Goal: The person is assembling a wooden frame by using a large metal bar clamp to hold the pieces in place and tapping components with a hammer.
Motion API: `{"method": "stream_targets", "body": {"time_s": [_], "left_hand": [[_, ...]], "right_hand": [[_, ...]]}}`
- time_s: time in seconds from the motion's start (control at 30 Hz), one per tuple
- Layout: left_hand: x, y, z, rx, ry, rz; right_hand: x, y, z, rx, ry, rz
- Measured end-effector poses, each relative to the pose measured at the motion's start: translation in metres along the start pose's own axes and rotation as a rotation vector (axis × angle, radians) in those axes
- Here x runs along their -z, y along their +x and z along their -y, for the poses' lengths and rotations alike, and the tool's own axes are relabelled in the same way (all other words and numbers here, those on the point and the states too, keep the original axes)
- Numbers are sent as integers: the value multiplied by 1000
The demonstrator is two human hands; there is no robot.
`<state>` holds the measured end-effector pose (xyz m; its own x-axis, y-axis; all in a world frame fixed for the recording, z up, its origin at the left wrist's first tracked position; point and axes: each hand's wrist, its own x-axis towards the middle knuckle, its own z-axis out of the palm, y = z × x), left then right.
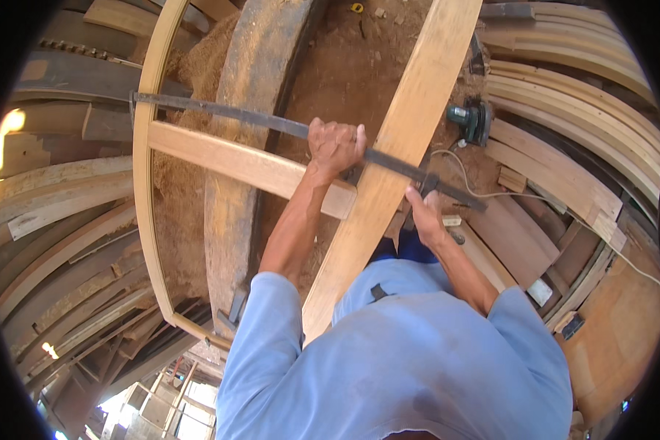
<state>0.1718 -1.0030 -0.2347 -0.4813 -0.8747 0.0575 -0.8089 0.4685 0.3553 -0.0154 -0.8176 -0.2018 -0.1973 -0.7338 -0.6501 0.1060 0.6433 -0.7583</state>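
A long dark metal bar clamp [231, 111] lies across a pale wooden frame. Its far-left end hooks over the narrow grooved rail [141, 183], and its bar crosses the wide board [418, 95] on the right. Between these two pieces runs a shorter cross rail [227, 151], whose right end meets the wide board. My left hand [334, 147] is closed in a fist round the bar, just left of the wide board. At the clamp's right end, my right hand [425, 211] is closed just below the sliding jaw [430, 181]; the part in its fingers is mostly hidden.
A thick weathered beam [231, 176] runs beneath the frame, with a hammer [232, 311] on its lower end. Right of the wide board sits a green power tool [471, 122] with a white cord [506, 194]. Stacked planks [572, 110] line both sides.
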Motion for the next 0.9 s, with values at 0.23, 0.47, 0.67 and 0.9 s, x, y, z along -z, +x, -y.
{"method": "stream_targets", "body": {"time_s": [0.23,0.47,0.67,0.9], "left_hand": [[3,4,3,24,15,104],[1,2,6,11,-7,37],[1,3,5,14,-35,-20],[25,-13,3,158,-123,-333]], "right_hand": [[29,9,-2,-132,-268,163],[61,-45,-23,165,-1437,301],[72,5,-1,-236,-1185,758],[84,-6,-5,16,-1152,730]]}}
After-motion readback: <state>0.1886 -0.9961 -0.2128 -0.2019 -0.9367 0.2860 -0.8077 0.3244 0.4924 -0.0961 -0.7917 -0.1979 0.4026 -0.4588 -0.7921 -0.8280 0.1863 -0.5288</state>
